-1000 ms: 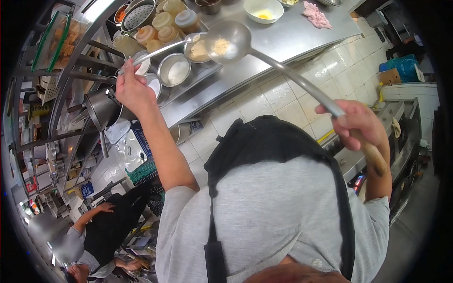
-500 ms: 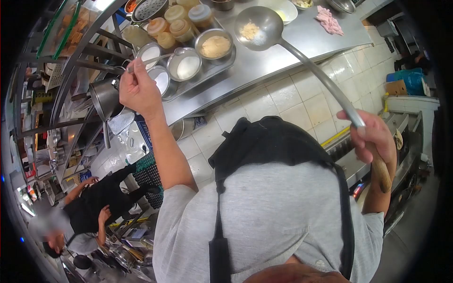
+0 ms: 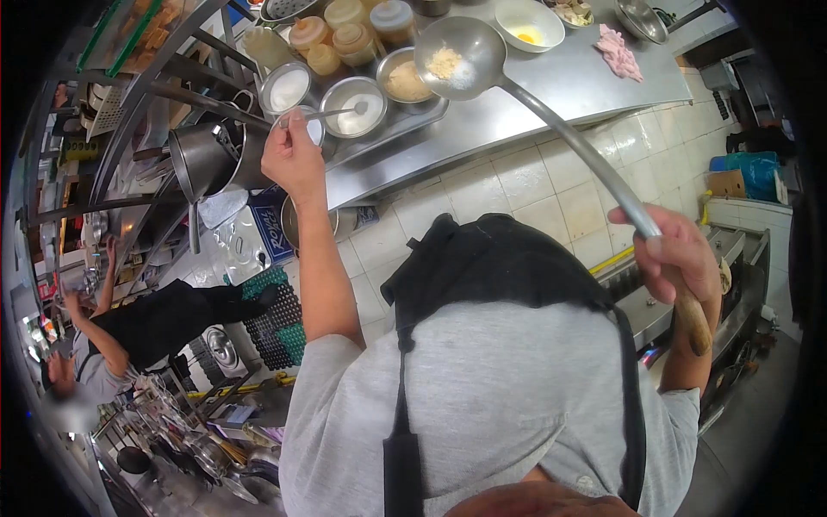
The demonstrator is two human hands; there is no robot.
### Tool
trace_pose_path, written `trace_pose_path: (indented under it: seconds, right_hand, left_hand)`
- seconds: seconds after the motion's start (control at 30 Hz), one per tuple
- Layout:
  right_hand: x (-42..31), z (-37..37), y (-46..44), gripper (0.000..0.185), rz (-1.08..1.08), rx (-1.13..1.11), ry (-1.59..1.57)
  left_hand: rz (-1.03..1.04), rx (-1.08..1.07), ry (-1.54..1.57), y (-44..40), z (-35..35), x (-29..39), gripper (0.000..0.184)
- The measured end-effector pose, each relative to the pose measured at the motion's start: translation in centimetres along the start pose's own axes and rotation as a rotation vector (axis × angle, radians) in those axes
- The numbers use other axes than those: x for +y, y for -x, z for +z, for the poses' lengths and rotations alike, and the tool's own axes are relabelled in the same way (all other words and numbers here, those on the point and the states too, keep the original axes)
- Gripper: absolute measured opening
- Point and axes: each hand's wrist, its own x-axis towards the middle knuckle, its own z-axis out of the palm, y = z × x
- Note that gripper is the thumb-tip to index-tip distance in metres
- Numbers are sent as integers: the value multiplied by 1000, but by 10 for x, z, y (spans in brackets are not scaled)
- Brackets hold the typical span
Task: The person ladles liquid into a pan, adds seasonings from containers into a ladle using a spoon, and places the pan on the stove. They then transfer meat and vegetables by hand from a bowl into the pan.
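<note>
My left hand pinches the thin handle of a small metal spoon. The spoon's tip is over a metal bowl of white powder; whether it touches the powder I cannot tell. Fingers wrapped, my right hand holds a large ladle by its long handle, which ends in wood. Tan powder and white powder lie side by side in the ladle's bowl, above the counter. Close by stand another bowl of white powder and a bowl of tan powder. A third white-filled bowl is partly behind my left hand.
Several squeeze bottles stand behind the bowls on the steel counter. A white bowl with egg and a pink cloth are farther right. Metal pots hang at left. A co-worker stands at lower left.
My left hand has moved right and slightly down, and the spoon's tip has shifted over the white powder. The view has shifted a little. The co-worker's arms are now raised.
</note>
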Motion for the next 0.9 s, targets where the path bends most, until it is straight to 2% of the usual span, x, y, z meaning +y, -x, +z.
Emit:
trace_pose_path:
  seconds: [0.07,0.2,0.27,0.4,0.47,0.53,0.57,0.63,0.7,0.77,0.9]
  right_hand:
    - [-1,1,0,53,4,-2,3]
    - [-2,2,-1,52,18,-12,30]
    - [-2,3,-1,51,19,-9,42]
    - [-2,4,-1,52,13,0,61]
    - [-1,2,1,53,7,18,50]
    - [1,-1,4,52,17,7,-6]
    - [4,-3,5,52,9,36,-18]
    - [14,-11,7,49,-10,-40,-112]
    - [27,-22,11,48,-33,-27,-178]
    - [40,-30,12,48,-84,-35,-267]
    - [68,-56,32,46,-223,62,-363]
  left_hand:
    - [-105,35,149,1,1,-5,22]
    - [-126,78,106,-3,-7,-2,22]
    - [2,77,97,-3,-16,7,22]
    - [117,88,85,1,-41,34,22]
    - [187,236,-88,-3,-63,32,24]
    - [39,320,-47,2,-77,49,26]
    - [35,305,-70,3,-82,44,28]
    - [35,268,-71,9,-89,16,31]
    - [-225,179,-107,19,-89,-24,36]
    - [-327,180,-44,26,-92,-56,40]
    - [-489,111,30,44,-94,-52,41]
